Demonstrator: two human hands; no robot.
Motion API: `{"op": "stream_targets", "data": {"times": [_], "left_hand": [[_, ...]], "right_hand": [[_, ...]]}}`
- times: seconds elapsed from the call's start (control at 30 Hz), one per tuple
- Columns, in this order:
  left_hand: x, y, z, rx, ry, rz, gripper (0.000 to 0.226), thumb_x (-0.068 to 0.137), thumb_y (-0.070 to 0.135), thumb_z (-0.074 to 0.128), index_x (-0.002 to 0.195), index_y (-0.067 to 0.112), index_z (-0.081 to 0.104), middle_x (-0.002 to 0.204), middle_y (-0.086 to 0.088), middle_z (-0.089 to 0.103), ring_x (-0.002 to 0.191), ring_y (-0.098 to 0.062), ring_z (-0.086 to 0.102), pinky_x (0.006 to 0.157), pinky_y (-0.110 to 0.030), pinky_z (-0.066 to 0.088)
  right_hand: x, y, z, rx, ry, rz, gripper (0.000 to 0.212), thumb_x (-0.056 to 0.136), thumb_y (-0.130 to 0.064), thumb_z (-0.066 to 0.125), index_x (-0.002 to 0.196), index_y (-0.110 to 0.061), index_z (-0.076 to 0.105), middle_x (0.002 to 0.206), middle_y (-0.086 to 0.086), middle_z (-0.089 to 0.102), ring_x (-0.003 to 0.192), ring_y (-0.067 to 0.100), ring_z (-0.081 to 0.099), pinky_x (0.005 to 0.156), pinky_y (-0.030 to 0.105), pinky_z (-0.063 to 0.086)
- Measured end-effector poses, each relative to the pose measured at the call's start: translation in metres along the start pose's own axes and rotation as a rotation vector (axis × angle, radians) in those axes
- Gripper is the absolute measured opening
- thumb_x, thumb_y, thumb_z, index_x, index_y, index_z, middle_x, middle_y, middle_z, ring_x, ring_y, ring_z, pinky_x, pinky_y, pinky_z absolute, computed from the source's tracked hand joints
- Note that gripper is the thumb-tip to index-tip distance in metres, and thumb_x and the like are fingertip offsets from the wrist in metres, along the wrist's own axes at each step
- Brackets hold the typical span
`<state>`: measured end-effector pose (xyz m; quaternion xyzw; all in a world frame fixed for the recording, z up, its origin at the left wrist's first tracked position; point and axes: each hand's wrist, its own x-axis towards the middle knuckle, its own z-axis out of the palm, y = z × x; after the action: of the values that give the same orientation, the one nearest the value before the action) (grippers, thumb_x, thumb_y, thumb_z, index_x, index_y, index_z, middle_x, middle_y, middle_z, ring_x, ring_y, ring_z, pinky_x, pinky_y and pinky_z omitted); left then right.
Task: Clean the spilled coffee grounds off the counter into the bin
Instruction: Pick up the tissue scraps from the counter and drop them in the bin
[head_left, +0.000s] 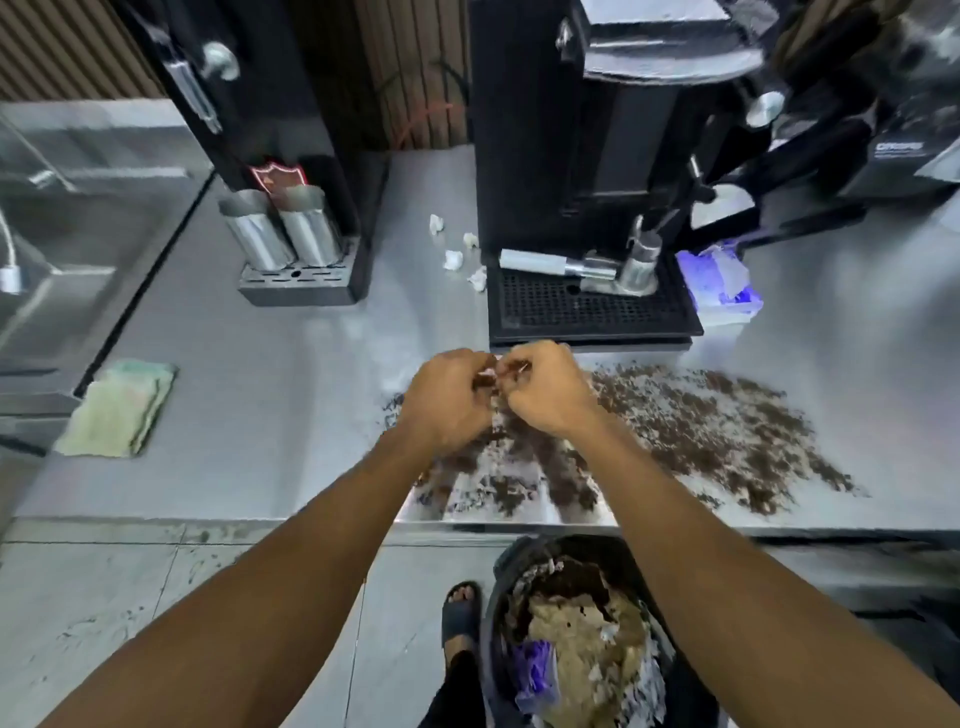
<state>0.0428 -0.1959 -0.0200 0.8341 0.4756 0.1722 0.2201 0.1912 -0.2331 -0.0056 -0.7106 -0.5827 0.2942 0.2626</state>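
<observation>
Head view: left hand (449, 400) and right hand (545, 392) pinch something small together (blurred) above coffee grounds (701, 421) on the desk (270, 374).

Grey tiled floor (130, 597), scuffed and stained near the grout lines. Ribbed brown wall panelling (57, 47) behind. Steel sink basin (62, 244) at left. Two black machines (270, 104) stand at the back. Even overhead light, soft reflections on steel.

Bare forearms (291, 561) — dark open-toe sandal (460, 613)
</observation>
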Motion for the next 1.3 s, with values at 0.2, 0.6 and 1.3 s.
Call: {"op": "stream_targets", "data": {"times": [0.2, 0.6, 1.3], "left_hand": [[0.095, -0.067, -0.026, 0.066, -0.051, -0.038, 0.047, 0.078, 0.014, 0.063, 0.125, 0.019, 0.062, 0.12, -0.006, 0.066, 0.108, -0.027, 0.058, 0.09, -0.042, 0.051], [0.225, -0.127, -0.008, 0.224, -0.218, 0.082, 0.057, 0.08, 0.016, 0.062, 0.135, 0.02, 0.051, 0.135, -0.013, 0.051, 0.121, -0.033, 0.048, 0.095, -0.045, 0.05], [0.065, -0.042, -0.01, -0.088, 0.004, -0.035, 0.021, 0.077, 0.01, 0.069, 0.097, 0.016, 0.072, 0.087, -0.002, 0.072, 0.079, -0.02, 0.064, 0.075, -0.023, 0.051]], "right_hand": [[0.102, -0.037, 0.021, -0.114, 0.023, -0.007, 0.029, 0.084, -0.009, 0.063, 0.112, -0.017, 0.071, 0.113, 0.008, 0.064, 0.103, 0.024, 0.062, 0.094, 0.035, 0.052], [0.193, -0.051, 0.041, -0.634, -0.105, -0.074, 0.035, 0.089, 0.006, 0.051, 0.122, -0.003, 0.058, 0.119, 0.015, 0.06, 0.122, 0.03, 0.049, 0.097, 0.039, 0.049], [0.064, -0.006, 0.005, -0.058, 0.042, 0.032, 0.018, 0.085, -0.012, 0.072, 0.101, -0.018, 0.075, 0.102, 0.005, 0.068, 0.09, 0.015, 0.057, 0.087, 0.025, 0.051]]}}
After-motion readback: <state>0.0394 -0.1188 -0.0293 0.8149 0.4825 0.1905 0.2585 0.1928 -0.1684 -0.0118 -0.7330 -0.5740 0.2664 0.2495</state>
